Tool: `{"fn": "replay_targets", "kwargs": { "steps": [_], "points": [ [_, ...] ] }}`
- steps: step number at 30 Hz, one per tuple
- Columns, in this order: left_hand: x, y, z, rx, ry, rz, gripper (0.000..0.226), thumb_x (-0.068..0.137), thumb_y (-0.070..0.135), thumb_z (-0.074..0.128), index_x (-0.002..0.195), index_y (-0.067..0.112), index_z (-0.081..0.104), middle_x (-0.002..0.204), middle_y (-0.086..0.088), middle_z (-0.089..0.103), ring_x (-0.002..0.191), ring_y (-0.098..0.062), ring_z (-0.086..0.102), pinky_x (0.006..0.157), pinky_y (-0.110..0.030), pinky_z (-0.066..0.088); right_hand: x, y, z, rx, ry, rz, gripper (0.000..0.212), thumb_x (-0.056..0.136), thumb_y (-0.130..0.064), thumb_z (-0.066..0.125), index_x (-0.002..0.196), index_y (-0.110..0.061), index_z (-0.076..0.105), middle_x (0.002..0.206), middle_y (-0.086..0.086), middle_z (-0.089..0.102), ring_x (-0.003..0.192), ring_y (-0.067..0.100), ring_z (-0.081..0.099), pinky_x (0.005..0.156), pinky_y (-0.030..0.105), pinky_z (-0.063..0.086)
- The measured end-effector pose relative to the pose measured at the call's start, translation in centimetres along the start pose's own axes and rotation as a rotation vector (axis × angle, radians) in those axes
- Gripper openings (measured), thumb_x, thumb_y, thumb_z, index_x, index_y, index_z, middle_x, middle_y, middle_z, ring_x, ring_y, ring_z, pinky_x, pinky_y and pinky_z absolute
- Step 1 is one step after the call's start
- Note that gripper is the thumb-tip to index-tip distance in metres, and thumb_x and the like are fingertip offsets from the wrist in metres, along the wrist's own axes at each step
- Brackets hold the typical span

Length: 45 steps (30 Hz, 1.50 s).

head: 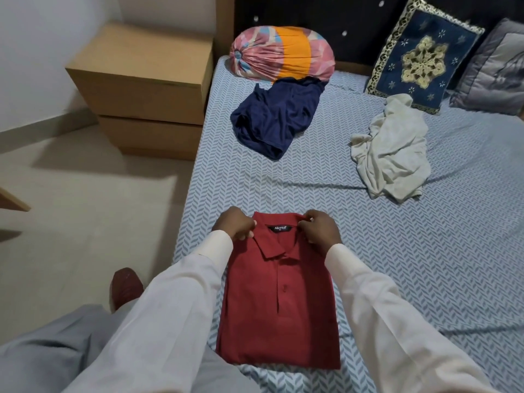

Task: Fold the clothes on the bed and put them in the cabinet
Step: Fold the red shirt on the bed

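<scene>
Two hands (234,226) (320,231) pinch-tight on one red polo (279,302); two loose garments (272,123) (391,154), three pillows (282,52) (422,58) (496,69).

Red shirt (279,293), blue herringbone sheet (425,251)

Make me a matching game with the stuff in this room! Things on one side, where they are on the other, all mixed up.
Things
1. red polo shirt
2. navy garment
3. pale grey garment
4. cardboard boxes

Places
A. stacked on the floor beside the bed
B. crumpled in front of the blue embroidered cushion
C. folded, pinched near the collar by the left hand and right hand
D. crumpled against the pink and orange bolster

Pairs: 1-C, 2-D, 3-B, 4-A
</scene>
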State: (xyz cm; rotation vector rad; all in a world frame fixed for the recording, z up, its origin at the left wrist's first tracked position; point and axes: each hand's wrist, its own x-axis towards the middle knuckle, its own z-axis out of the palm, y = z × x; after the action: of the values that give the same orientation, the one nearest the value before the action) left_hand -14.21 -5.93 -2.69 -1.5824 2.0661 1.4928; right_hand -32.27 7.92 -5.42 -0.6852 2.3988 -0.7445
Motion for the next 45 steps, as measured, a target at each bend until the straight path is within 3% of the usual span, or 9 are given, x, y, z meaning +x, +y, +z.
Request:
{"fn": "replay_targets", "kwargs": {
  "steps": [5,8,13,17,25,33,35,40,45],
  "points": [
    [1.2,-0.4,0.8,-0.365,0.136,-0.012,0.013,0.09,0.014,0.057,0.078,0.013,0.061,0.062,-0.003,0.068,0.038,-0.009,0.052,0.045,-0.018,0.039,-0.1,0.1,-0.3,0.227,0.103,0.049,0.007,0.07,-0.026,0.06,0.075,-0.021,0.061,0.059,0.002,0.068,0.053,0.021,0.065,0.059,0.039,0.056],
    [1.3,-1.7,2.7,-0.386,0.246,-0.02,0.01,0.085,0.02,0.047,0.085,0.022,0.058,0.069,-0.002,0.07,0.063,-0.024,0.07,0.067,-0.036,0.059,-0.6,0.8,0.3,0.258,0.071,0.061,0.011,0.082,-0.032,0.063,0.082,-0.021,0.061,0.073,0.003,0.069,0.059,0.02,0.065,0.064,0.04,0.06],
    [-0.5,-3.4,4.5,-0.44,0.454,0.296,0.045,0.091,0.003,0.04,0.129,0.022,0.051,0.109,-0.001,0.065,0.093,-0.02,0.066,0.086,-0.036,0.054,-1.8,1.0,-1.0,0.41,0.061,-0.02,0.013,0.095,-0.033,0.057,0.103,-0.024,0.053,0.096,0.004,0.059,0.072,0.017,0.06,0.063,0.034,0.054],
    [-3.1,-6.1,5.2,-0.305,0.647,0.385,0.025,0.086,0.003,0.059,0.111,0.01,0.06,0.102,-0.005,0.059,0.092,-0.014,0.053,0.091,-0.034,0.046,-4.0,3.9,-0.9,0.279,0.254,-0.025,0.011,0.079,-0.027,0.061,0.09,-0.026,0.059,0.078,0.001,0.067,0.07,0.025,0.067,0.066,0.045,0.059],
    [-6.1,-8.6,5.2,0.083,0.393,0.196,0.043,0.079,0.052,0.07,0.099,0.019,0.052,0.09,0.003,0.059,0.085,-0.021,0.057,0.075,-0.035,0.048,-8.0,6.1,-0.3,-0.018,0.181,0.094,0.048,0.068,-0.06,0.073,0.092,-0.025,0.051,0.087,-0.002,0.061,0.079,0.018,0.06,0.071,0.032,0.047],
    [-6.0,-8.0,5.8,0.206,0.517,0.233,0.016,0.093,0.026,0.055,0.082,0.016,0.05,0.091,-0.004,0.059,0.084,-0.032,0.06,0.069,-0.036,0.044,-7.6,6.0,0.8,-0.031,0.201,0.077,0.027,0.084,-0.047,0.064,0.083,-0.024,0.051,0.095,0.001,0.059,0.087,0.023,0.059,0.072,0.034,0.043],
    [-6.3,-8.3,5.6,0.169,0.527,0.224,0.009,0.092,0.025,0.057,0.091,0.017,0.053,0.099,-0.005,0.059,0.091,-0.033,0.06,0.075,-0.04,0.047,-8.1,6.1,0.7,0.006,0.224,0.079,0.024,0.083,-0.045,0.066,0.086,-0.026,0.052,0.099,0.002,0.057,0.092,0.024,0.058,0.077,0.038,0.047],
    [-6.4,-7.3,6.9,0.381,0.506,0.506,0.052,0.096,0.029,0.042,0.144,0.01,0.041,0.143,-0.013,0.043,0.129,-0.033,0.042,0.104,-0.046,0.04,-9.3,5.4,1.5,-0.261,0.361,-0.244,0.025,0.085,-0.021,0.059,0.108,-0.012,0.062,0.107,0.014,0.057,0.1,0.037,0.052,0.085,0.043,0.044],
    [-4.8,-7.6,7.0,0.663,0.316,0.368,0.073,0.096,0.059,0.01,0.156,0.018,0.008,0.164,-0.004,0.004,0.15,-0.029,-0.001,0.121,-0.049,0.004,-7.5,4.8,0.9,-0.353,0.063,-0.195,0.045,0.092,-0.024,0.047,0.137,-0.015,0.047,0.137,0.012,0.044,0.114,0.04,0.046,0.098,0.044,0.042]
  ]
}}
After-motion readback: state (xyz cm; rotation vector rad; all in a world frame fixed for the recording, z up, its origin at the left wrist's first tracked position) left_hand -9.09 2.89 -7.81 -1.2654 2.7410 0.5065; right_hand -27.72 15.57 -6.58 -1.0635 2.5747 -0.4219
